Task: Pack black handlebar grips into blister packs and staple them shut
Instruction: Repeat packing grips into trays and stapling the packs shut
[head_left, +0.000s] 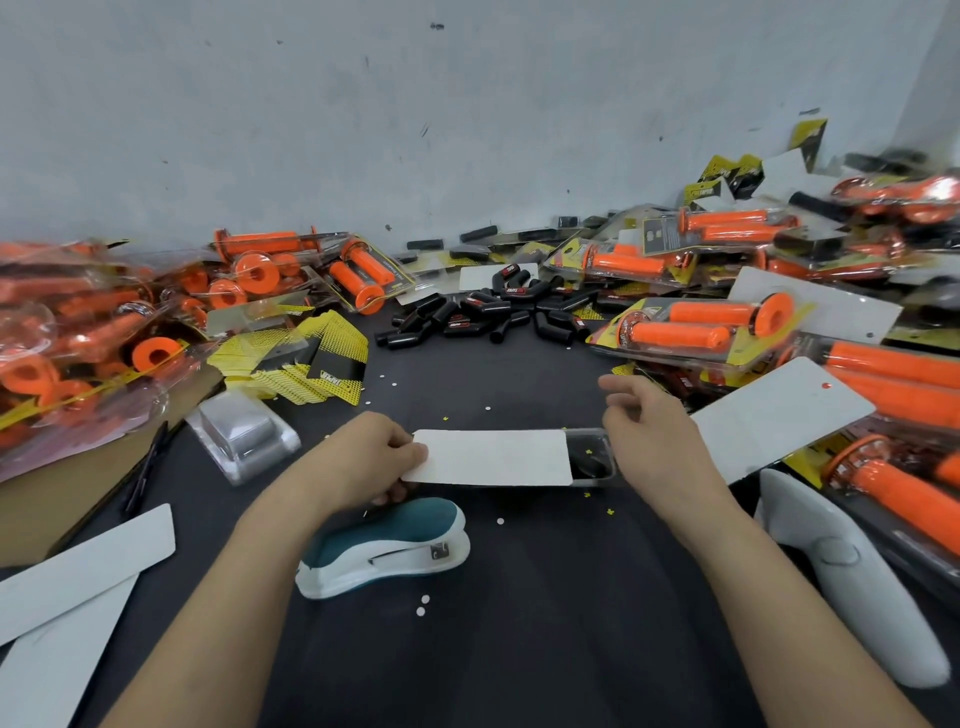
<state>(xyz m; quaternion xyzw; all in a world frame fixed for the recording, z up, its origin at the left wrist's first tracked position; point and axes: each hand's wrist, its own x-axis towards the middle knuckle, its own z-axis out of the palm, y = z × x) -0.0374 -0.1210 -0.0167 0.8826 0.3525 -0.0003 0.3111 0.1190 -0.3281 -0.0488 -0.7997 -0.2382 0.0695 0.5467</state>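
Observation:
A clear blister pack (592, 457) lies across the dark table in front of me, mostly covered by a white backing card (493, 457); something black shows at its uncovered right end. My left hand (369, 457) pinches the left end of the card and pack. At the pack's right end my right hand (654, 431) hovers with loosely curled fingers and holds nothing. A heap of loose black handlebar grips (483, 317) lies further back in the middle. A teal and white stapler (387, 548) sits just below my left hand.
Piles of packed orange grips (691, 322) rise at the right, with more orange grips (104, 322) at the left. Yellow printed cards (306, 364) and empty clear blisters (241, 436) lie left of centre. White cards (83, 561) lie at the near left, and a white controller (852, 571) rests at the right.

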